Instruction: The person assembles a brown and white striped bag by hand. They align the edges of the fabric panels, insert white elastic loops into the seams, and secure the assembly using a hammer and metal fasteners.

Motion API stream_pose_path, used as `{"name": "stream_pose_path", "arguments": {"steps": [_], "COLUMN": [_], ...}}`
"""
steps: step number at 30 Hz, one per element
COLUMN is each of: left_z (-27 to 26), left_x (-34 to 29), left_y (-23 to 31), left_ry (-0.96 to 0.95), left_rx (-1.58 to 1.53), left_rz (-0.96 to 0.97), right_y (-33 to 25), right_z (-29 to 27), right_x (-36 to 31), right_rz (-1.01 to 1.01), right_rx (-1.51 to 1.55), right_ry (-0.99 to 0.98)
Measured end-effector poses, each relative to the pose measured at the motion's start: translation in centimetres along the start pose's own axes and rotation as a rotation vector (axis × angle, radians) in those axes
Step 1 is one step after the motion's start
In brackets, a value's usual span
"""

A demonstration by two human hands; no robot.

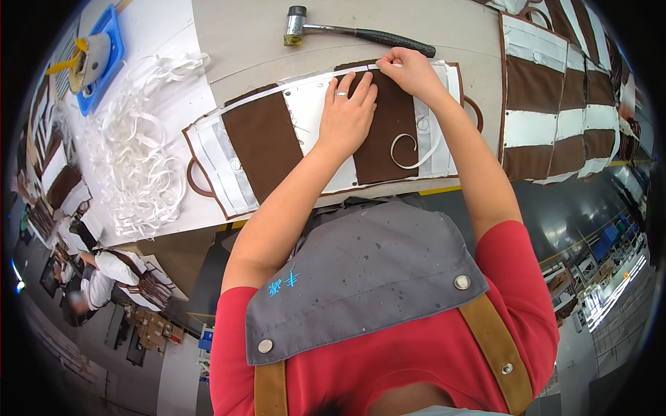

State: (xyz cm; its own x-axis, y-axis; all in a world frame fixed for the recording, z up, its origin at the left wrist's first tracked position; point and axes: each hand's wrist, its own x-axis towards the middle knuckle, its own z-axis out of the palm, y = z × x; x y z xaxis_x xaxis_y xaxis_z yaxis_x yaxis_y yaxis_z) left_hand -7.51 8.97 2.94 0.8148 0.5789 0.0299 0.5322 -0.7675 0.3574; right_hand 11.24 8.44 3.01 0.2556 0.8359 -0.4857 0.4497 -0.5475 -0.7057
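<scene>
One pale desk (236, 41) carries one flat panel (258, 142) near its front edge: two brown bands among white ones, brown edging, two brown handles (189, 173). To its left lies one heap of white tape (142, 149); beyond it, one hammer (357, 32). At the panel's far edge, the left hand (349, 114) rests spread flat, the right hand (415, 75) pinching one narrow white strip (372, 66).

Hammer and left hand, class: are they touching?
Apart. The head view shows a strip of table between the hammer and the left hand.
</scene>
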Motion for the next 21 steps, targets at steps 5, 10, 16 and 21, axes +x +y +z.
{"name": "stream_pose_path", "arguments": {"steps": [5, 10, 16, 21], "left_z": [0.0, 0.1, -0.1, -0.2], "left_x": [0.1, 0.3, 0.6, 0.9], "left_y": [0.1, 0.2, 0.6, 0.5], "left_ry": [0.004, 0.020, 0.011, 0.014], "left_rx": [-0.006, -0.012, 0.018, 0.011], "left_rz": [0.000, -0.014, -0.032, -0.051], "right_y": [0.4, 0.8, 0.9, 0.5], "right_z": [0.6, 1.0, 1.3, 0.9], "right_x": [0.0, 0.3, 0.2, 0.0], "right_rz": [-0.055, -0.082, -0.087, -0.090], "right_rx": [-0.034, -0.082, -0.117, -0.116], "right_ry": [0.079, 0.105, 0.131, 0.112]}}
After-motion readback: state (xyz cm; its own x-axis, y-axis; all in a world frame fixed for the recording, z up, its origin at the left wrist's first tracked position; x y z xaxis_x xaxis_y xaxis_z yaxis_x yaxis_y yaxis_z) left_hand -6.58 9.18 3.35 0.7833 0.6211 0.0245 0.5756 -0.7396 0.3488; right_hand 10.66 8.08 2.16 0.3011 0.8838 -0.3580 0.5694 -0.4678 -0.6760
